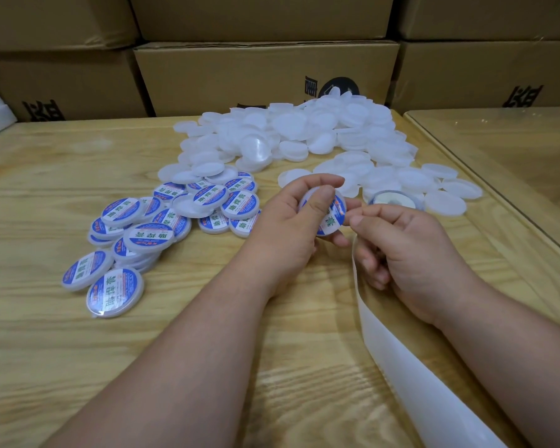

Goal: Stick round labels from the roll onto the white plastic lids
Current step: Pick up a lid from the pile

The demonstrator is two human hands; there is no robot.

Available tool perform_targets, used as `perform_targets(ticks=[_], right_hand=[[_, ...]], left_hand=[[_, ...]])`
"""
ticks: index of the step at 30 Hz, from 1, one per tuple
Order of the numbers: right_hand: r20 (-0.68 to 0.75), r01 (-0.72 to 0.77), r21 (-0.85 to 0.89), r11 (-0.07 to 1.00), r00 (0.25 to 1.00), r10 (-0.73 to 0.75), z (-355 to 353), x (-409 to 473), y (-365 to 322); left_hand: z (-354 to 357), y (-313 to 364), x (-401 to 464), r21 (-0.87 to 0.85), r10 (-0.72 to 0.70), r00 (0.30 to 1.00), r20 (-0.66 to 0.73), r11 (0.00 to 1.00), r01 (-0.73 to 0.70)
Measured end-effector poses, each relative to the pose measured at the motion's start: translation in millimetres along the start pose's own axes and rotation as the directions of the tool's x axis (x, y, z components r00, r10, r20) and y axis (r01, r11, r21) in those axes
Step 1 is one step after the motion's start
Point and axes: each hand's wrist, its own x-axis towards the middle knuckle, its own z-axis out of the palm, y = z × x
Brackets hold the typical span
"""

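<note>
My left hand (pixel 299 218) grips a white lid (pixel 332 218) with a blue-rimmed round label on it, the thumb pressing on the label's face. My right hand (pixel 398 250) is right beside it, thumb and forefinger pinched together at the lid's right edge, the other fingers curled over the white backing strip (pixel 398 360). That strip trails from the hand toward the table's front edge. The label roll (pixel 395 200) lies flat just behind my right hand. A big heap of bare white lids (pixel 304 137) fills the far middle of the table.
A pile of labelled lids (pixel 162 221) spreads across the left middle of the wooden table (pixel 78 367). Stacked cardboard boxes (pixel 256 79) wall off the back. A second table (pixel 514 150) stands to the right.
</note>
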Motion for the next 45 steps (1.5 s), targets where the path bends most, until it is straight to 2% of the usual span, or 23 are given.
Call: perform_targets(ticks=[7,14,16,19,23,26,29,34,36,37,39,41,42,43,45], right_hand=[[0.043,0.001,-0.001,1.0,0.999,0.0,0,-3,-1],[0.029,0.018,0.032,0.999,0.999,-0.019,0,-3,-3],[0.026,0.018,0.05,0.999,0.999,-0.02,1,-3,-3],[0.035,0.019,0.048,0.999,0.999,-0.02,1,-3,-3],[0.046,0.022,0.034,0.999,0.999,-0.023,1,-3,-3],[0.051,0.022,0.029,0.999,0.998,-0.024,0,-3,-2],[0.051,0.017,0.026,0.999,0.999,-0.019,0,-2,-1],[0.045,0.01,0.022,1.0,0.999,-0.011,0,-2,-1],[0.042,0.008,0.024,1.0,0.999,-0.009,0,-1,-2],[0.038,0.005,0.022,1.0,0.999,-0.006,0,-1,-2],[0.034,0.005,0.016,1.0,0.999,-0.006,0,-2,-2],[0.035,0.011,0.017,1.0,0.999,-0.012,1,-3,-2],[0.035,0.014,0.018,1.0,0.999,-0.015,1,-3,-2],[0.031,0.019,0.016,1.0,0.999,-0.019,2,-4,-2],[-0.001,0.038,0.001,0.999,0.999,-0.038,2,-5,-2]], left_hand=[[-1,-4,3,-0.043,0.021,0.994,-0.105,0.999,-0.025],[-7,-7,8,-0.178,0.025,0.972,-0.234,0.982,-0.068],[-8,-8,9,-0.211,0.009,0.969,-0.248,0.975,-0.063],[-9,-3,10,-0.286,-0.075,0.936,-0.344,0.958,-0.029],[-15,0,15,-0.492,-0.26,0.861,-0.437,0.871,0.014],[-16,-3,18,-0.524,-0.27,0.828,-0.491,0.851,-0.033],[-17,-3,19,-0.626,-0.289,0.831,-0.476,0.775,-0.089],[-24,4,18,-0.804,-0.311,0.857,-0.41,0.567,-0.179],[-25,6,17,-0.817,-0.296,0.868,-0.399,0.544,-0.19],[-24,6,17,-0.796,-0.274,0.875,-0.399,0.577,-0.183],[-16,5,16,-0.623,-0.181,0.891,-0.416,0.771,-0.134],[-5,-1,11,-0.248,-0.024,0.916,-0.401,0.965,-0.083],[0,-4,9,-0.039,0.065,0.933,-0.354,0.996,-0.084],[3,-8,7,0.143,0.135,0.95,-0.281,0.985,-0.098],[7,-13,4,0.431,0.17,0.98,-0.105,0.896,-0.109]])
